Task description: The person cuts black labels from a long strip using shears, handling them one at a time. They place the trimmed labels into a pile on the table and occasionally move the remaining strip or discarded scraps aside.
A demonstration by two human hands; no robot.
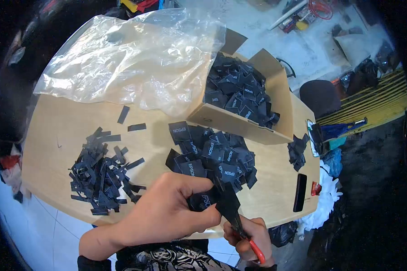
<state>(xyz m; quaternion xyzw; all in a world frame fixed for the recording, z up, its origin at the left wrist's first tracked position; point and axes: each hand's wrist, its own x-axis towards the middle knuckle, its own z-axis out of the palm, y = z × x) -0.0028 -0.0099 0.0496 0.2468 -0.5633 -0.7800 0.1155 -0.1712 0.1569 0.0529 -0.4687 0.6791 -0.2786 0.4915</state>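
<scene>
My left hand (169,203) reaches in from the lower left, thumb and index finger closed on a black label (229,204) whose visible side looks plain. My right hand (257,235) grips a pair of scissors (257,251) with red handles, and the blades run up behind or against that label. Whether the blades are apart is hard to see. Just beyond both hands lies a heap of black labels (226,156) printed EPSON. To the left is a pile of narrow black strips (101,176).
A cardboard box (244,124) full of similar labels stands behind the heap. A clear plastic bag (126,58) spreads over the table's (54,149) back left. At right lie a black phone (300,193), a small pile of black pieces (297,152) and a red packet (316,189).
</scene>
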